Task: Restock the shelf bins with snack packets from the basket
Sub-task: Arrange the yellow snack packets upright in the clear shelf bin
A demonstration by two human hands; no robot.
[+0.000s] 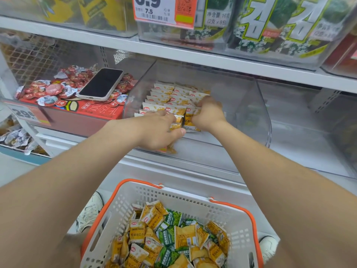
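Both my hands reach into a clear plastic shelf bin (249, 105) on the middle shelf. Rows of yellow-and-white snack packets (166, 97) stand in its left half. My left hand (160, 128) grips a bunch of yellow packets at the front of the rows. My right hand (208, 113) curls around the yellow packets beside it. Below, a white basket (237, 227) with orange handles holds several loose yellow and green snack packets (173, 235).
A phone (101, 84) lies on red round snack cups in a red box (77, 113) left of the bin. Seaweed packs (270, 26) fill bins on the shelf above. The clear bin's right half and the neighbouring clear bin (309, 117) hold nothing visible. My shoes (90, 211) show beside the basket.
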